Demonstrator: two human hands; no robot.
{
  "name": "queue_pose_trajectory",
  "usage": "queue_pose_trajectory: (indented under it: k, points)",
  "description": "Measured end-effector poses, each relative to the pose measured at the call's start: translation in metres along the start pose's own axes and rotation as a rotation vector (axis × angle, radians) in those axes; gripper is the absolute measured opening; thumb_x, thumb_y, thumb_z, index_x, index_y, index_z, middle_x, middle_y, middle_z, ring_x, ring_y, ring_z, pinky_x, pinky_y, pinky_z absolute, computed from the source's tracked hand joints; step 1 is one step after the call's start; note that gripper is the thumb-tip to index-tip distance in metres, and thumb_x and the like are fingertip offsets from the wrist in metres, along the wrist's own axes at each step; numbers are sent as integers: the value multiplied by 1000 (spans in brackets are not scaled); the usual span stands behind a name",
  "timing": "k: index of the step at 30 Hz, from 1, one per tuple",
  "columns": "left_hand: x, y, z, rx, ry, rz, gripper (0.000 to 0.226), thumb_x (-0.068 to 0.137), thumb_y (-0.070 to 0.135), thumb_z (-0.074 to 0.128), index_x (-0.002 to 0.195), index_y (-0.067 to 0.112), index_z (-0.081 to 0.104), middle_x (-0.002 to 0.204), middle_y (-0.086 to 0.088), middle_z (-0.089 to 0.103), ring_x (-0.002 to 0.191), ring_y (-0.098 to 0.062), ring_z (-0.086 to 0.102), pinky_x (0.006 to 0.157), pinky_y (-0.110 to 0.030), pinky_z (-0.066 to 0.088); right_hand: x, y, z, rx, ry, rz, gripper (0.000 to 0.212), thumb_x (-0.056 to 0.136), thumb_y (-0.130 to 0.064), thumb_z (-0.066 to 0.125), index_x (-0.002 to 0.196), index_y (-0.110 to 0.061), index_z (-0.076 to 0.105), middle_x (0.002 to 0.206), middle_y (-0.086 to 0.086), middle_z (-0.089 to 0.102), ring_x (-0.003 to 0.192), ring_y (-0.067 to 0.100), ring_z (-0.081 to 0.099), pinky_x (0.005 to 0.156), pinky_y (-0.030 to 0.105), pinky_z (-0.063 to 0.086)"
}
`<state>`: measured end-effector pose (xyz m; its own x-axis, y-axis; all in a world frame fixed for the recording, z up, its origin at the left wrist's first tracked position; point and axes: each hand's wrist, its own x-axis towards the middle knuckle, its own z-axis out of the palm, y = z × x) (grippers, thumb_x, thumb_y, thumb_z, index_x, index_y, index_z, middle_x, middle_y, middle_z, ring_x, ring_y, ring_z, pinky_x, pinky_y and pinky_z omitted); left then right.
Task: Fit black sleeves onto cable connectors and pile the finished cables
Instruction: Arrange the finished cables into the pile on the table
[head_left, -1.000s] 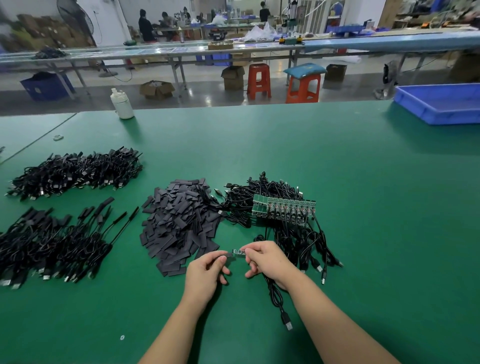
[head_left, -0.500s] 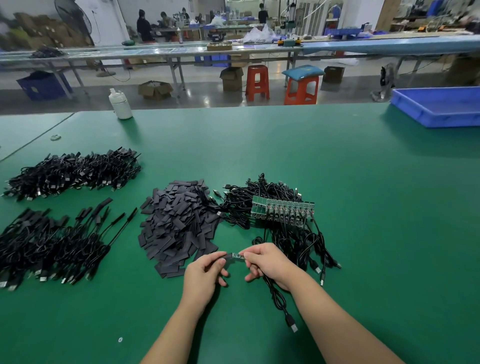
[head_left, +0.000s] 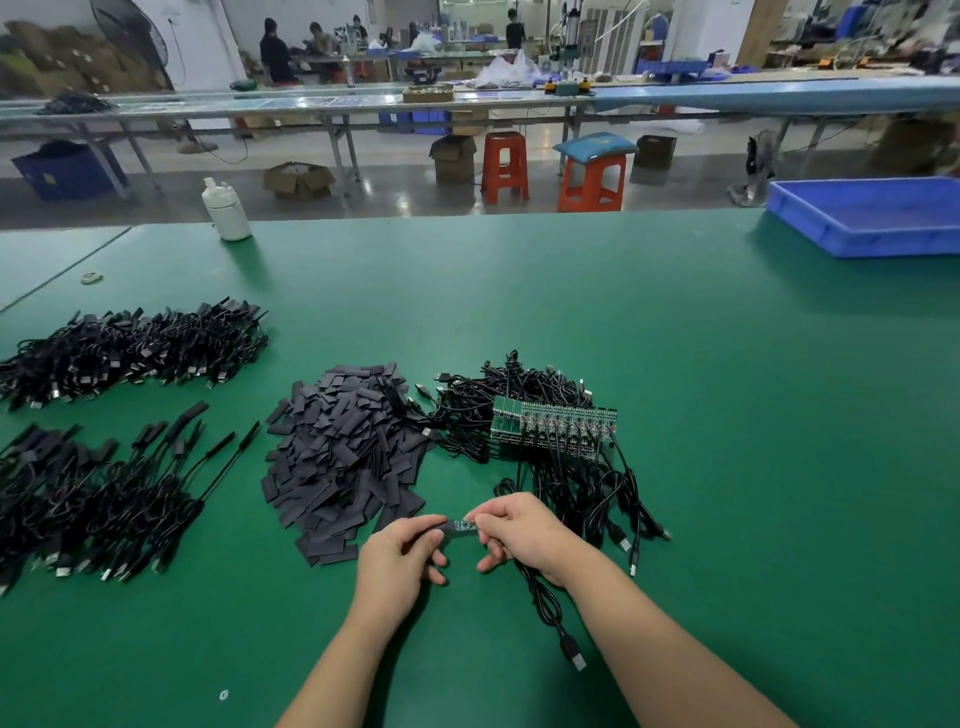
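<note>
My left hand (head_left: 397, 558) pinches a black sleeve (head_left: 439, 522) at its left end. My right hand (head_left: 519, 530) pinches a small green connector board (head_left: 464, 525), whose tip sits at the sleeve's mouth. Its black cable (head_left: 545, 608) trails down from under my right hand to a USB plug. Behind my hands lies a heap of loose black sleeves (head_left: 343, 452). To its right is a tangle of unsleeved cables with a row of green boards (head_left: 553, 426). Two piles of finished cables (head_left: 88, 504) (head_left: 130, 353) lie at the left.
A white bottle (head_left: 226, 210) stands at the green table's far edge. A blue tray (head_left: 872, 215) sits at the far right. Beyond the table are orange stools (head_left: 504, 166), boxes and other workbenches with people.
My hands have stayed close together; the sleeve and the connector board remain tip to tip, with little visible shift. The view has tilted slightly.
</note>
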<state>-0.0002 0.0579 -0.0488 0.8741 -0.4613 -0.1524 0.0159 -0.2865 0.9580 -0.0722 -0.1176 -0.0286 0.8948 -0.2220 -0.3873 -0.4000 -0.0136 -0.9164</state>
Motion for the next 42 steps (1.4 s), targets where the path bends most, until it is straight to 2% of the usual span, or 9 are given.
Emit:
queue_pose_trajectory:
  k: [7,11,15,18,21,25,31,35,42]
  points:
    - [-1,3,-5,39,-65,13,22,93,0,62,101,18,74,65,-14,68,52,-21,63,61,-28,56,0,0,1,-49,5,4,20,103,-9,47,109,-7,67,74,6,54,54,13,61,73,37,63]
    - [1,5,-15,168,-90,81,26,90,1,67,96,25,75,69,-7,69,49,-15,60,54,-25,53,1,1,3,-87,2,1,20,104,-10,47,109,-9,66,75,6,55,54,13,62,71,35,62]
    - [8,12,-27,608,-105,427,19,84,11,75,101,20,77,100,14,69,86,-1,63,82,-4,40,3,1,7,-138,-2,6,20,104,-10,47,112,-8,66,77,3,56,51,7,57,72,34,62]
    - [12,18,-29,793,-180,532,21,88,16,71,108,19,75,106,9,71,98,-13,62,87,-22,46,2,0,7,-150,0,13,21,104,-10,46,114,-6,65,79,4,56,52,7,56,69,30,62]
    - [14,21,-28,784,-204,513,23,89,14,69,110,20,74,102,8,71,95,-13,64,85,-26,48,2,0,7,-141,2,15,22,105,-9,45,115,-5,64,80,5,56,51,7,56,65,25,60]
    - [14,22,-28,750,-214,465,25,89,13,69,113,20,74,102,8,71,94,-10,65,86,-22,47,3,0,7,-146,1,21,21,105,-10,46,113,-8,64,79,4,57,52,7,59,69,28,61]
    - [13,26,-30,771,-227,471,24,91,10,66,110,22,75,100,7,71,93,-13,65,86,-29,49,3,0,7,-153,6,21,20,104,-10,46,112,-11,65,80,4,59,51,7,60,73,32,62]
    - [8,24,-28,724,-174,459,25,90,13,69,114,18,74,101,5,71,94,-13,64,86,-25,47,2,-1,9,-133,13,19,21,104,-9,46,115,-7,64,80,4,58,49,6,57,74,35,62]
    - [3,25,-26,715,-76,437,25,89,20,71,114,16,74,105,4,72,97,-13,64,89,-22,46,-2,-6,9,-125,0,7,22,103,-10,49,118,-6,63,82,4,61,52,9,53,69,29,61]
